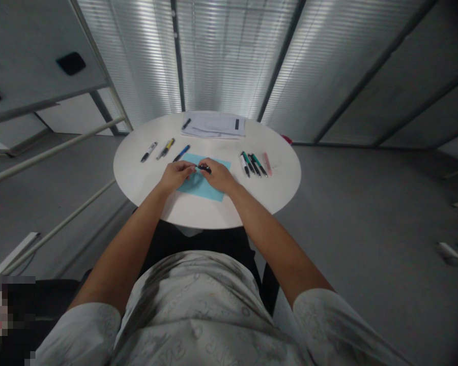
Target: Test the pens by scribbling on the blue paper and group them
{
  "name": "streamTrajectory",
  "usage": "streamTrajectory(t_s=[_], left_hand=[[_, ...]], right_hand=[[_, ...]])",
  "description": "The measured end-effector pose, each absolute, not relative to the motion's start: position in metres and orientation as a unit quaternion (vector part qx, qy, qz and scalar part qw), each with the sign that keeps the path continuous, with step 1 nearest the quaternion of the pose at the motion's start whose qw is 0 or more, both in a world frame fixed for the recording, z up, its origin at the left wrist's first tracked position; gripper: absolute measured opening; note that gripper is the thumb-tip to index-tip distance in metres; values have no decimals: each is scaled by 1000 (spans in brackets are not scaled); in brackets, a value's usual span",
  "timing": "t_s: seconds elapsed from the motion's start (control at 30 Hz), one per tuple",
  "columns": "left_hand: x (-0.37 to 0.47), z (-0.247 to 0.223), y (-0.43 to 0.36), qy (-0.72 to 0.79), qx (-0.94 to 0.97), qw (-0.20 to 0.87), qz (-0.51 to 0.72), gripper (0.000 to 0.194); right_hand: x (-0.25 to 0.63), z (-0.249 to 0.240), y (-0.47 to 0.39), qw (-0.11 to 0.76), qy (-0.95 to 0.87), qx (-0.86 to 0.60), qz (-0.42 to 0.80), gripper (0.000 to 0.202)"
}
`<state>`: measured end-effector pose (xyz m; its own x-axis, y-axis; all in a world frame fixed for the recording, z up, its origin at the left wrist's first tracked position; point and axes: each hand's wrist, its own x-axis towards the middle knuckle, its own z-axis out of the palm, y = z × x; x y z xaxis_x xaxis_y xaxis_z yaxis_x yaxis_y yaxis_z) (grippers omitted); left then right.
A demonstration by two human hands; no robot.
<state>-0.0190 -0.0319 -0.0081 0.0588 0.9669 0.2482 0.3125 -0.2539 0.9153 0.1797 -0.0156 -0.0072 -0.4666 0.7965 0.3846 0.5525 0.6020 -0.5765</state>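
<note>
On my feed R hand (216, 174) pinches dark pen (204, 169) tight, L hand (177, 174) at its tip, can't tell if gripping; prob light, stiff, slick: I'd hold mid-barrel.

Dark pen (205, 168) | roughly crosswise, partly hidden | above blue sheet (204, 190)

Slatted blinds (229, 66) hang behind, a pale rail (53, 151) at left.

Bare tabletop (217, 146) between blue sheet (213, 193) and papers (213, 125), left pens (168, 147) and right pens (259, 164) obstructing either side
</note>
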Motion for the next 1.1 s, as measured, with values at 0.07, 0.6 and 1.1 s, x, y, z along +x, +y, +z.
streamTrajectory(t_s=[0.07,0.6,1.1], left_hand=[[-19,-7,-33,504,642,337,469,29],[-19,-10,-30,521,659,314,441,27],[-13,-30,-24,494,820,48,286,42]], right_hand=[[180,-8,-15,319,-838,-400,190,22],[180,-9,-15,308,-845,-397,186,22],[194,-8,-7,366,-769,-502,150,24]])
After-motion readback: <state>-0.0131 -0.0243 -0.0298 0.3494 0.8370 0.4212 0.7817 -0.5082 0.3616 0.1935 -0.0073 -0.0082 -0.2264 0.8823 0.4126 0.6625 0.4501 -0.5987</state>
